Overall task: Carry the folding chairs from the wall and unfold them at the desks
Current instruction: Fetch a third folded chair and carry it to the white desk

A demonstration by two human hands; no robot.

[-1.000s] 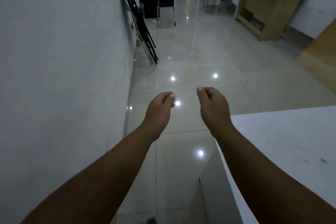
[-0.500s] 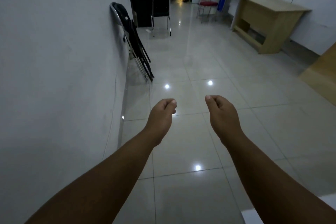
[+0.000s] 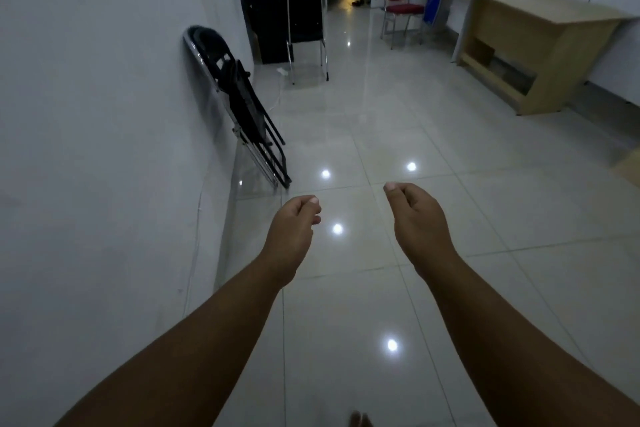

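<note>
The left hand and right hand reach forward over the glossy pale tiled floor, fingers loosely curled and holding nothing. The folded black folding chairs with chrome tube frames lean stacked against the white wall at the floor's left edge, well apart from the light wooden desk on the right. How many chairs are stacked is unclear. The stack looks nearer than half a second ago, and the white corner at lower right is gone.
</note>
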